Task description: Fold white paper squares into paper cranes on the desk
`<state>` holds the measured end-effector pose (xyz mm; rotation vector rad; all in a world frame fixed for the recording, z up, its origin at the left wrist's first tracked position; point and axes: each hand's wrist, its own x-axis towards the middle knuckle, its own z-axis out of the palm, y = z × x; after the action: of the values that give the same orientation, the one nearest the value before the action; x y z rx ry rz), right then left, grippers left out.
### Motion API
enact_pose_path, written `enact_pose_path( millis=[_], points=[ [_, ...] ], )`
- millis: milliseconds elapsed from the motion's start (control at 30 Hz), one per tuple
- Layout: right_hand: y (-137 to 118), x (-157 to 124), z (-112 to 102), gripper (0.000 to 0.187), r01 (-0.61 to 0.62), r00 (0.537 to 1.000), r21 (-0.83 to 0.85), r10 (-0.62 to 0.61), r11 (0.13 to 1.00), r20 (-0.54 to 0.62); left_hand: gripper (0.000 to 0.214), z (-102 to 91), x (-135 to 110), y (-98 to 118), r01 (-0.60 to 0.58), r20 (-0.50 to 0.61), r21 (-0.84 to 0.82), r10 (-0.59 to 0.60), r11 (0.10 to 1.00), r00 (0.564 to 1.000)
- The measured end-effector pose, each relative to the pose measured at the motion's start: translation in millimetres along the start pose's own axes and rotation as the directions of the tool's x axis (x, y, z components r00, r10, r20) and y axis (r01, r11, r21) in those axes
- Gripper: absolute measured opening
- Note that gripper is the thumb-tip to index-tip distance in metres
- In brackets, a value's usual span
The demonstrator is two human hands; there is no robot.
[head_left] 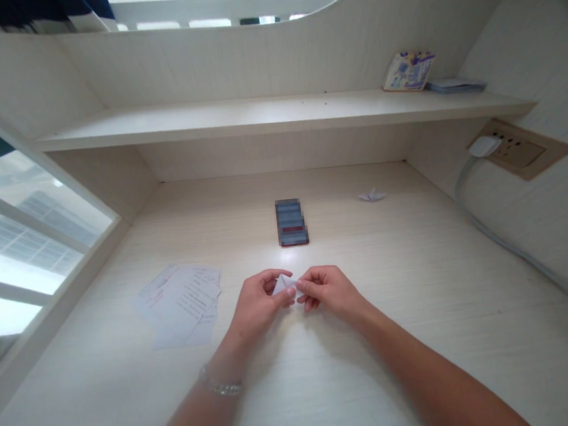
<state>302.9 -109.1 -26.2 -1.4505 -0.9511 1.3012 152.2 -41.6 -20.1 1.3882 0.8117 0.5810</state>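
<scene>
A small folded piece of white paper (283,283) is held between both hands, above the middle of the desk. My left hand (262,297) pinches its left side, the thumb lying across the front. From the right, my right hand (327,289) grips the other edge between thumb and fingertips. Parts of the paper are hidden behind the fingers. Straight beyond the hands lies a phone (291,222) with a blurred screen. A finished white paper crane (371,196) rests farther back on the right.
Loose sheets of paper (182,306) with printed lines overlap on the desk's left side. A shelf (274,113) spans the back, bearing a colourful packet (408,71) and a thin booklet (456,85). A grey cable (505,245) runs from a wall socket (523,148) on the right.
</scene>
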Motion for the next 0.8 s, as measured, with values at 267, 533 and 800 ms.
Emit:
enact_pose_path(
  millis=[267,533,800],
  points=[
    [2.3,-2.9,3.3,0.025,0.085,0.996,-0.055,-0.086,0.995,-0.011,0.025,0.8,-0.4,1.1,0.035,0.03,-0.03,-0.034,0.999,0.999],
    [2.1,-3.0,5.8,0.022,0.088,0.996,-0.073,-0.088,0.993,-0.006,0.024,-0.1,3.1,-5.7,0.026,-0.048,0.034,-0.025,0.999,0.999],
    [-0.3,-4.6,3.8,0.021,0.105,0.994,-0.053,-0.105,0.993,-0.01,0.031,-2.5,3.2,-5.1,0.058,-0.061,0.014,-0.057,0.998,0.997]
  ],
)
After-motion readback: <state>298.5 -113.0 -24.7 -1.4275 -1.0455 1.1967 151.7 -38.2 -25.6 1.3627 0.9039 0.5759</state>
